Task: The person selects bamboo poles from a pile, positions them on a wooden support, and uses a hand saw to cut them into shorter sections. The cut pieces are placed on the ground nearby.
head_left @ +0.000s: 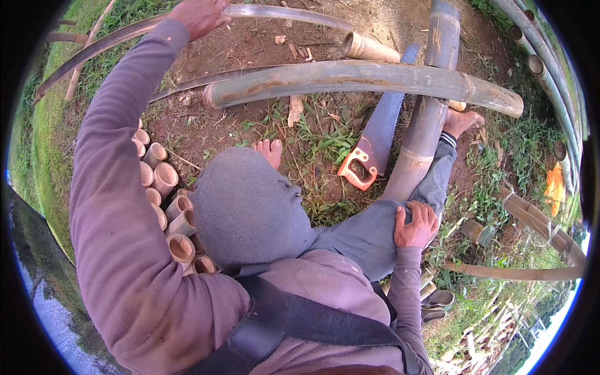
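Note:
My left hand point(199, 17) is at the far left, closed on a long split bamboo strip point(287, 14); its fingers are partly cut off by the upper edge. My right hand point(417, 225) lies on my right leg with its fingers spread, holding nothing. In front of me a thick bamboo pole point(369, 78) rests crosswise over another bamboo pole point(422, 128), which slants up from beside my leg. A handsaw point(382, 122) with an orange handle lies on the ground against the slanting pole, its blade passing under the crosswise one.
Several short cut bamboo pieces point(165, 178) stand at my left. Beyond the crosswise pole lie a bamboo section point(372, 48) and wood chips. Long bamboo poles point(550, 81), an orange bag point(554, 187), tied bamboo strips point(537, 219) and sandals point(439, 299) are to the right.

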Motion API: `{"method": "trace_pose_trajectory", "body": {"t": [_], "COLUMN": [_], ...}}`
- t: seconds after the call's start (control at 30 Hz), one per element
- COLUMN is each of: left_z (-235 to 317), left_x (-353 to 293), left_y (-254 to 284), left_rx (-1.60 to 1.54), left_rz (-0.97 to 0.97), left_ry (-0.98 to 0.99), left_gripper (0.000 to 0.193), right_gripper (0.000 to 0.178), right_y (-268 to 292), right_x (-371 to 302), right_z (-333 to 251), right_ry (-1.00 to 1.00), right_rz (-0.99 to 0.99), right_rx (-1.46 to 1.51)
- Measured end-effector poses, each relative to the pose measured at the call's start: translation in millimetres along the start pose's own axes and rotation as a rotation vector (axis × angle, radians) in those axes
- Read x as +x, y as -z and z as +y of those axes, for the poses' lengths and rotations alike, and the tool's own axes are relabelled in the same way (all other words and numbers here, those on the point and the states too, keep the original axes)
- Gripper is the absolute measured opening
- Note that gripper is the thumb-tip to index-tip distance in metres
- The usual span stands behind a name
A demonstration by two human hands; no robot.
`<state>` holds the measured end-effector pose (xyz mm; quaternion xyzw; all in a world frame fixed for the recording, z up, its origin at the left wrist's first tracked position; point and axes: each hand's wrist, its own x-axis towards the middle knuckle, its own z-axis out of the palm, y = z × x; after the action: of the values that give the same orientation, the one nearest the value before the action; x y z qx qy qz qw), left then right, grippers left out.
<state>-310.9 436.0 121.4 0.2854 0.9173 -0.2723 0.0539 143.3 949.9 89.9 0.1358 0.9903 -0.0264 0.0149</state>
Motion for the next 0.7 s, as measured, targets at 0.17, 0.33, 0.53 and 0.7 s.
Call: {"method": "trace_pose_trajectory", "body": {"t": [0.17,0.33,0.53,0.7], "left_z": [-103,2,194,252], "left_x": [-102,-107,-52,-46], "left_y": [73,71,92,88], "left_rx": [-0.066,-0.232,-0.532,-0.684], "left_rz": [0.109,0.555,0.773,0.767], "left_ry": [0.356,-0.032,-0.189,-0.280], "left_gripper": [0.050,0.036,0.024,0.030], "right_gripper": [0.035,0.057,0.089,0.058], "right_y": [-5,46,117,111], "right_x": [4,77,156,180], "right_z": [-2,-75,-123,-71], "right_ry": [-0.069,0.265,0.550,0.565], "right_rz": [-0.052,0.442,0.472,0.216], "right_rx": [-0.043,0.034,-0.134,-0.477]}}
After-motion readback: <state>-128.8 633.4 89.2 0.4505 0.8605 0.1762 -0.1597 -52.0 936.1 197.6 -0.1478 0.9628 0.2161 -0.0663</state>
